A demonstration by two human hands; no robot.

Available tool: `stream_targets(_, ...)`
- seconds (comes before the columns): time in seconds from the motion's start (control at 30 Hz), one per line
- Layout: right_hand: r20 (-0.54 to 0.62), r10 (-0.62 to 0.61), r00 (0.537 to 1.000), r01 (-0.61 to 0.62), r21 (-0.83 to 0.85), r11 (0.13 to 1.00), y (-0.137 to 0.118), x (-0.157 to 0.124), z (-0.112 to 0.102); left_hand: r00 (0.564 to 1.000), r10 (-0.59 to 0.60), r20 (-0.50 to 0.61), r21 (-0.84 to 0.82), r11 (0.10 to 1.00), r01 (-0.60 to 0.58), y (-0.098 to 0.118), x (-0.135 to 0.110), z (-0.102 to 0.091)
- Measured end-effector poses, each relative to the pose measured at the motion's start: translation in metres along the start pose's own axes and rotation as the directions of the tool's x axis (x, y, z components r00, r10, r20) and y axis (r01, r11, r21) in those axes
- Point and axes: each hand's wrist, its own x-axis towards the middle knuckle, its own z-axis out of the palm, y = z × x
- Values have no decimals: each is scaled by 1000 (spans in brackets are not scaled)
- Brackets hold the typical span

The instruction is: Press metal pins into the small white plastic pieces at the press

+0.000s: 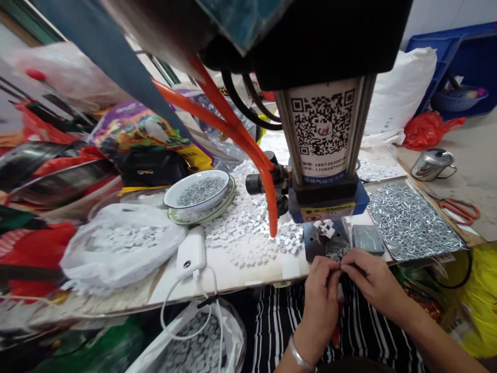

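My left hand (323, 284) and my right hand (373, 277) meet at the front edge of the table, their fingertips pinched close together. What they hold, if anything, is too small and hidden to make out. Just beyond the fingers lies a small heap of metal pins (337, 253) by the dark base (312, 242) of a press. A few white plastic pieces (325, 228) sit on that base, under the press head (330, 206). Right of the base is a grey box (368, 239).
A tray of metal pins (415, 220) lies on the right, with scissors (460, 210) and a steel mug (433, 165) beyond. White plastic pieces (248, 217) cover the table's middle. Orange hoses (240, 132) hang ahead. A power bank (191, 251) and enamel bowl (171, 199) stand left.
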Motion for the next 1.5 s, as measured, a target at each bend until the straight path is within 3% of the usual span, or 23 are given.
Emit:
stream_targets(0.1, 14, -58, 998, 58, 1, 998, -1, -2, -1, 986, -157, 56, -178, 970, 164, -1, -2, 0)
stream_targets(0.17, 8, -109, 994, 109, 19, 994, 0, -5, 0, 955, -254, 152, -340, 894, 291, 0, -4, 1)
stream_targets(0.27, -33, -158, 987, 159, 36, 987, 4, -10, 3, 933, -256, 252, -408, 846, 343, -1, -5, -1)
stream_targets(0.33, -47, -160, 986, 162, 36, 986, 8, -13, 5, 962, -198, 188, -268, 932, 244, -5, -2, -8)
stream_targets(0.43, -27, -153, 988, 154, 24, 988, 13, -16, 4, 996, -56, -73, 154, 986, 67, -19, 9, -24)
stream_targets(0.5, -20, -154, 988, 155, 18, 988, 15, -17, 4, 982, 22, -190, 428, 901, 62, -33, 20, -35)
stream_targets(0.6, -5, -155, 988, 155, 15, 988, 15, -18, 5, 988, 31, -151, 720, 689, 88, -53, 37, -44)
stream_targets(0.7, 21, -148, 989, 148, 16, 989, 13, -16, 8, 992, 27, -120, 854, 512, 89, -65, 47, -42)
stream_targets(0.8, 42, -151, 988, 151, 18, 988, 11, -13, 9, 988, 55, -146, 855, 510, 98, -70, 48, -37)
stream_targets(0.93, 27, -156, 987, 155, 21, 988, 9, -11, 7, 970, 84, -227, 683, 724, 97, -69, 40, -41)
stream_targets(1.0, 1, -143, 990, 143, 38, 989, 7, -8, 7, 955, 48, -293, 473, 875, 101, -63, 35, -44)
stream_targets(1.07, -27, -113, 993, 115, 68, 991, 2, -3, 9, 952, -69, -300, 160, 980, 121, -51, 30, -45)
stream_targets(1.17, -70, -79, 994, 87, 123, 989, -8, 9, 14, 959, -251, -132, -297, 933, 204, -25, 21, -40)
stream_targets(1.23, -74, -77, 994, 87, 141, 986, -16, 17, 18, 955, -297, -16, -457, 852, 257, -8, 16, -36)
stream_targets(1.33, -54, -78, 995, 85, 134, 987, -22, 24, 21, 951, -304, 48, -527, 801, 283, 8, 11, -32)
stream_targets(1.5, -87, -93, 992, 102, 109, 989, -18, 22, 18, 950, -300, 83, -549, 782, 295, 10, 10, -27)
